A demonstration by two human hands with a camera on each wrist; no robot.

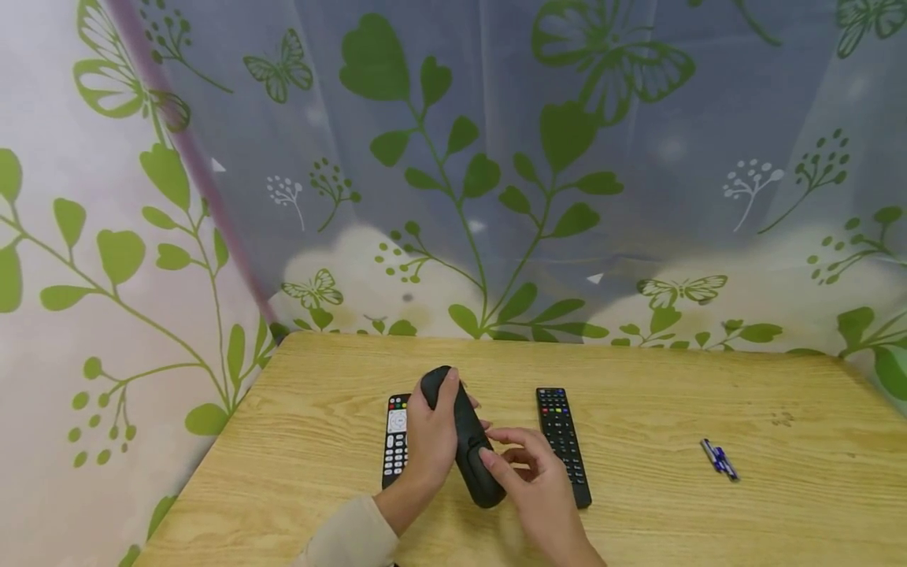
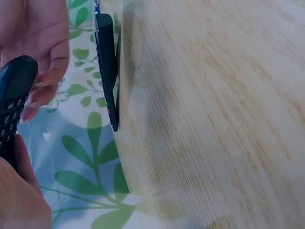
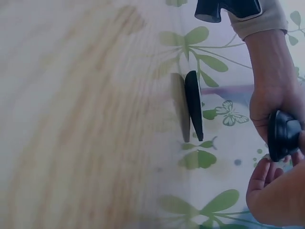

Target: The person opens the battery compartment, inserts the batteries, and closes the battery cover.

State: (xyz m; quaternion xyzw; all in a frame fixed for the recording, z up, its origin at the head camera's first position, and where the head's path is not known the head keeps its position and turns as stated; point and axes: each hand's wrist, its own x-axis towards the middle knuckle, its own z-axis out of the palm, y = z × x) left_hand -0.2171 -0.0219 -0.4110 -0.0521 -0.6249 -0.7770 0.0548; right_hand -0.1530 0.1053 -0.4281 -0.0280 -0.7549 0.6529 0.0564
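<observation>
My left hand [image 1: 432, 429] grips a black remote control [image 1: 468, 441], its back turned up and its battery cover at the lower end. The left thumb lies along the upper back. My right hand [image 1: 538, 480] has its thumb on the battery cover [image 1: 484, 472] and its index fingertip at the remote's right edge. In the left wrist view, the held remote's buttons [image 2: 10, 117] show on its other face, with the right hand's bent fingers beside it. The right wrist view shows the held remote [image 3: 282, 136] end-on between both hands.
A black remote with a white button panel [image 1: 395, 441] lies on the wooden table [image 1: 319, 394], partly behind the left hand. Another black remote [image 1: 563, 441] lies behind the right hand. Two small blue-and-silver batteries [image 1: 720, 461] lie farther right. Leaf-printed curtains [image 1: 453, 197] hang behind the table.
</observation>
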